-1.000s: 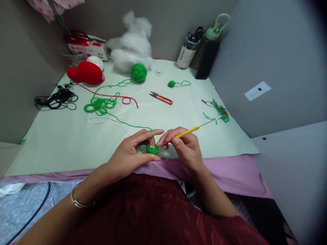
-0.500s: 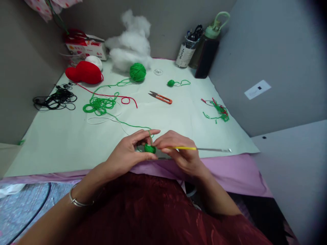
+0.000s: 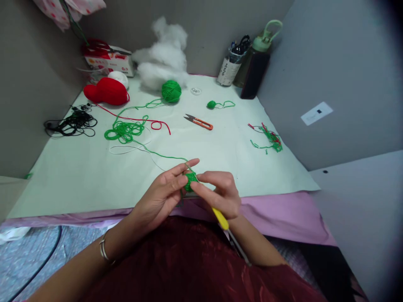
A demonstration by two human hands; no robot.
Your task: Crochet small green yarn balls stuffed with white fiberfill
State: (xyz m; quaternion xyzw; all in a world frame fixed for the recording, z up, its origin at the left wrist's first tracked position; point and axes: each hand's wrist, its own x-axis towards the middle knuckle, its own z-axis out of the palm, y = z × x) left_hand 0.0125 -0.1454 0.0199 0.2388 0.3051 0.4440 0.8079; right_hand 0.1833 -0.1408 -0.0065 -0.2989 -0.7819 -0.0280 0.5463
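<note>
My left hand (image 3: 166, 187) pinches a small green crochet piece (image 3: 190, 182) between thumb and fingers, just over the table's front edge. Green yarn runs over its raised index finger to a loose green tangle (image 3: 126, 131) on the table. My right hand (image 3: 222, 192) is closed round a crochet hook with a yellow grip (image 3: 220, 218). The hook's metal shaft points down toward my lap, and its working end meets the crochet piece, partly hidden by my fingers.
Orange thread snips (image 3: 199, 122) lie mid-table. Behind them are a green yarn ball (image 3: 171, 91), white stuffing (image 3: 163, 54) and a small green piece (image 3: 211, 105). Red yarn (image 3: 108, 91) and black yarn (image 3: 74, 121) lie left; yarn scraps (image 3: 271, 138), a pen cup (image 3: 229, 69) and a bottle (image 3: 261, 44) stand right.
The hook has swung from pointing sideways to the right to pointing down toward my lap. My left hand has turned the crochet piece, and its thumb now lies over it.
</note>
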